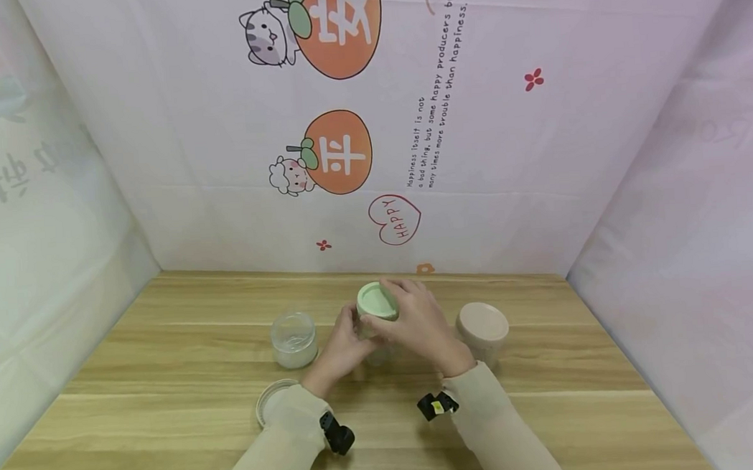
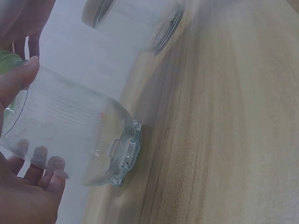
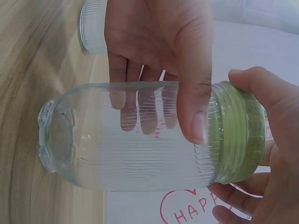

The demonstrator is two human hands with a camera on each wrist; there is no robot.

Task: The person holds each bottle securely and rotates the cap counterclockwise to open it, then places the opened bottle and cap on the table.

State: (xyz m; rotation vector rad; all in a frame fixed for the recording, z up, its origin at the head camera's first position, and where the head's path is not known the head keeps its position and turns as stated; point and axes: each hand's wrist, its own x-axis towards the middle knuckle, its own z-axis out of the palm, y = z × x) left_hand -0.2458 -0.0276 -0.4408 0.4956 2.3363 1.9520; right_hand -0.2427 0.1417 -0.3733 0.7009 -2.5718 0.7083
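Both hands hold a clear ribbed glass jar (image 3: 140,163) with a green screw lid (image 1: 377,300). My left hand (image 1: 346,345) grips the glass body; in the right wrist view its thumb lies across the front near the neck and its fingers show through the glass. My right hand (image 1: 421,322) holds the green lid around its edge, fingertips at the rim. The scalloped base (image 2: 126,154) of the jar is close over the wooden table. In the head view, the hands hide much of the jar body.
Left of the hands stands a lidless glass jar (image 1: 295,344). A round pale lid (image 1: 272,402) lies in front of it, partly behind the left sleeve. Right of the hands is another jar with a beige lid (image 1: 482,321). A printed white cloth (image 1: 478,207) rises behind the table (image 1: 168,420).
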